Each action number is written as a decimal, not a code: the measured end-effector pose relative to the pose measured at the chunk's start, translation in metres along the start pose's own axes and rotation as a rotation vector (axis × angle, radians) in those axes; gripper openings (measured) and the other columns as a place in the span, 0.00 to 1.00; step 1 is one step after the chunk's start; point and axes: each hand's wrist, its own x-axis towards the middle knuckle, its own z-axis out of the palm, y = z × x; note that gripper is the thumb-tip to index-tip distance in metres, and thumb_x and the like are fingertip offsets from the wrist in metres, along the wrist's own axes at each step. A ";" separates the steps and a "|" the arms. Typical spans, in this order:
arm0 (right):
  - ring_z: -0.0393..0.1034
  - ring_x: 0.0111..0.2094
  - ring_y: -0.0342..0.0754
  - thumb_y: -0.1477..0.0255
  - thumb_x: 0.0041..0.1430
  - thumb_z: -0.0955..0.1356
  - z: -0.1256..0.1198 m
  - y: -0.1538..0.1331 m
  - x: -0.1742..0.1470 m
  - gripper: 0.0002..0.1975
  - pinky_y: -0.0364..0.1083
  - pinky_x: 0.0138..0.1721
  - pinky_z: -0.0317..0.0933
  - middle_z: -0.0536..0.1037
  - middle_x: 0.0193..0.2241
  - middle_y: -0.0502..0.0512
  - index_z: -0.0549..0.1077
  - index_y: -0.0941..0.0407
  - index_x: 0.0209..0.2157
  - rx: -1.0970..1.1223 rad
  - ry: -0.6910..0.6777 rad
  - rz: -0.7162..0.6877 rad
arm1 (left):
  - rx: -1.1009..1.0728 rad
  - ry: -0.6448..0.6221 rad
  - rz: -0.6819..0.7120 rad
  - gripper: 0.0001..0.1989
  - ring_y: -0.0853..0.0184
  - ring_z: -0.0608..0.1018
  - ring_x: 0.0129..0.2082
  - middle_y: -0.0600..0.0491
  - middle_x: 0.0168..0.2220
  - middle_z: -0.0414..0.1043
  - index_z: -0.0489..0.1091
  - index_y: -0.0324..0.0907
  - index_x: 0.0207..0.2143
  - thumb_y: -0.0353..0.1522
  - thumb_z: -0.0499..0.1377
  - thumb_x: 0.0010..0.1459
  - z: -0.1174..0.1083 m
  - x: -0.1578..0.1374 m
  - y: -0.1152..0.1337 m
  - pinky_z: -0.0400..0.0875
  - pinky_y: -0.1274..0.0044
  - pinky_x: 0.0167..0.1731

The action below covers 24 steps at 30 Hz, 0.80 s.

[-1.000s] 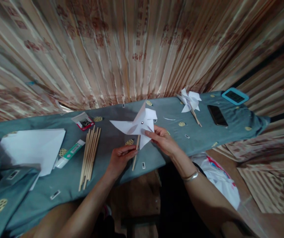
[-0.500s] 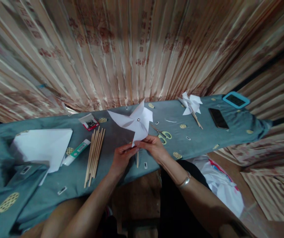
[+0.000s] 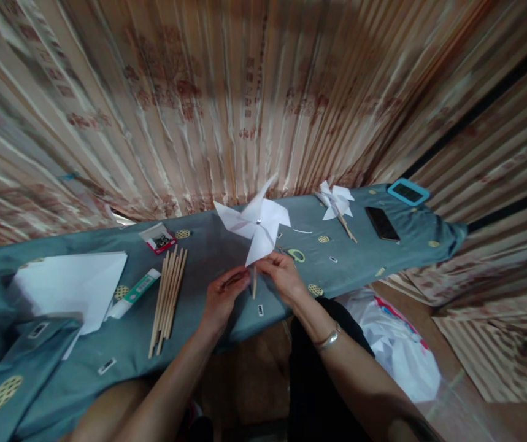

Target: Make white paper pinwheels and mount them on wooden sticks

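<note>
A white paper pinwheel (image 3: pixel 263 224) with a small pin at its centre stands over the middle of the cloth. My right hand (image 3: pixel 284 276) pinches its wooden stick just below the blades; the stick's lower end (image 3: pixel 254 287) shows underneath. Close to the left of that stick is my left hand (image 3: pixel 224 296), its fingers loosely bent and a little apart from the thumb, near the lowest blade tip. Just beyond my right hand lie scissors (image 3: pixel 296 255) with yellow-green handles, partly covered by it.
Left of my hands lie wooden sticks (image 3: pixel 167 301), a green-and-white box (image 3: pixel 137 293), a red box of pins (image 3: pixel 158 239) and white paper sheets (image 3: pixel 70 282). On the right are another pinwheel (image 3: pixel 337 199), a phone (image 3: pixel 381 223) and a blue-framed device (image 3: pixel 408 191). A plastic bag (image 3: pixel 396 344) sits below.
The pinwheel's blades have turned a little. My left hand has drawn slightly away from the blade and stick, while my right hand keeps its hold. The view has shifted slightly.
</note>
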 end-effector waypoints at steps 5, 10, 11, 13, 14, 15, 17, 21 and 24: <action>0.67 0.23 0.41 0.62 0.38 0.74 -0.060 -0.031 0.028 0.12 0.43 0.29 0.63 0.77 0.21 0.49 0.76 0.56 0.22 -0.197 0.210 -0.083 | 0.040 -0.013 0.001 0.23 0.61 0.80 0.38 0.48 0.36 0.82 0.81 0.41 0.35 0.39 0.74 0.33 -0.007 -0.004 0.003 0.72 0.68 0.48; 0.72 0.30 0.46 0.68 0.42 0.72 -0.134 -0.064 0.066 0.06 0.44 0.35 0.65 0.79 0.23 0.52 0.75 0.57 0.21 -0.559 0.434 -0.061 | 0.068 -0.011 -0.032 0.23 0.60 0.81 0.37 0.48 0.34 0.82 0.81 0.41 0.34 0.41 0.74 0.32 -0.014 -0.008 0.008 0.71 0.67 0.50; 0.74 0.32 0.48 0.69 0.43 0.71 -0.147 -0.068 0.073 0.05 0.45 0.36 0.66 0.79 0.23 0.52 0.76 0.57 0.21 -0.643 0.481 -0.036 | 0.071 -0.010 -0.039 0.23 0.60 0.81 0.37 0.48 0.34 0.82 0.81 0.41 0.34 0.41 0.74 0.32 -0.015 -0.008 0.009 0.71 0.66 0.50; 0.76 0.37 0.52 0.72 0.43 0.71 -0.168 -0.072 0.087 0.03 0.47 0.40 0.67 0.80 0.24 0.54 0.78 0.57 0.22 -0.807 0.563 0.020 | 0.076 -0.007 -0.053 0.22 0.60 0.81 0.38 0.48 0.35 0.83 0.81 0.42 0.34 0.40 0.74 0.33 -0.017 -0.009 0.010 0.70 0.67 0.51; 0.76 0.39 0.54 0.73 0.43 0.70 -0.177 -0.073 0.094 0.03 0.48 0.42 0.67 0.81 0.24 0.54 0.78 0.56 0.22 -0.882 0.593 0.050 | 0.079 -0.001 -0.062 0.22 0.59 0.81 0.38 0.48 0.35 0.83 0.81 0.42 0.34 0.40 0.74 0.33 -0.019 -0.010 0.011 0.70 0.67 0.51; 0.76 0.41 0.55 0.74 0.43 0.70 -0.185 -0.073 0.100 0.03 0.48 0.44 0.67 0.81 0.25 0.54 0.79 0.56 0.23 -0.948 0.612 0.080 | 0.081 0.006 -0.070 0.22 0.59 0.81 0.39 0.48 0.35 0.83 0.81 0.42 0.33 0.40 0.74 0.32 -0.020 -0.010 0.011 0.70 0.67 0.51; 0.77 0.43 0.56 0.75 0.43 0.70 -0.198 -0.070 0.111 0.05 0.49 0.47 0.67 0.82 0.28 0.55 0.80 0.55 0.24 -1.064 0.628 0.129 | 0.083 0.018 -0.087 0.21 0.59 0.81 0.39 0.48 0.35 0.83 0.81 0.42 0.33 0.39 0.74 0.32 -0.021 -0.010 0.011 0.71 0.68 0.51; 0.78 0.43 0.56 0.75 0.45 0.71 -0.213 -0.064 0.133 0.09 0.49 0.47 0.68 0.83 0.34 0.59 0.83 0.56 0.31 -1.245 0.615 0.190 | 0.090 0.010 -0.119 0.22 0.59 0.81 0.39 0.48 0.36 0.83 0.81 0.42 0.33 0.39 0.74 0.32 -0.023 -0.007 0.010 0.72 0.68 0.50; 0.78 0.43 0.55 0.73 0.49 0.70 -0.217 -0.060 0.145 0.11 0.48 0.46 0.68 0.83 0.38 0.62 0.83 0.57 0.35 -1.353 0.574 0.200 | 0.095 0.009 -0.122 0.21 0.58 0.81 0.39 0.48 0.36 0.83 0.81 0.42 0.33 0.39 0.74 0.33 -0.024 -0.006 0.007 0.72 0.68 0.49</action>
